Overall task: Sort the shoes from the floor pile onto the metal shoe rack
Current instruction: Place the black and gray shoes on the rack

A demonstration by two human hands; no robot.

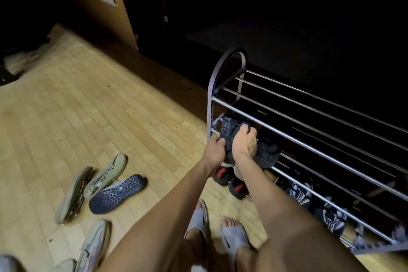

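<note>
Head view: a dark shoe [229, 137] is gripped by both the left hand [215, 150] and right hand [244, 143] at the rack [309, 146]; released carelessly, it could slip between the bars.

The metal shoe rack [287, 134] has smooth, shiny silver rods and a duller grey arched end frame. The floor [77, 117] is pale wood in narrow strips, with a soft satin sheen. The dark shoe [229, 132] looks like matt knitted cloth. The upturned sole [117, 194] is matt dark rubber with a rough moulded tread. The pale sneakers [106, 174] look like soft matt fabric, and the grey slides [198, 221] like smooth matt foam.
</note>
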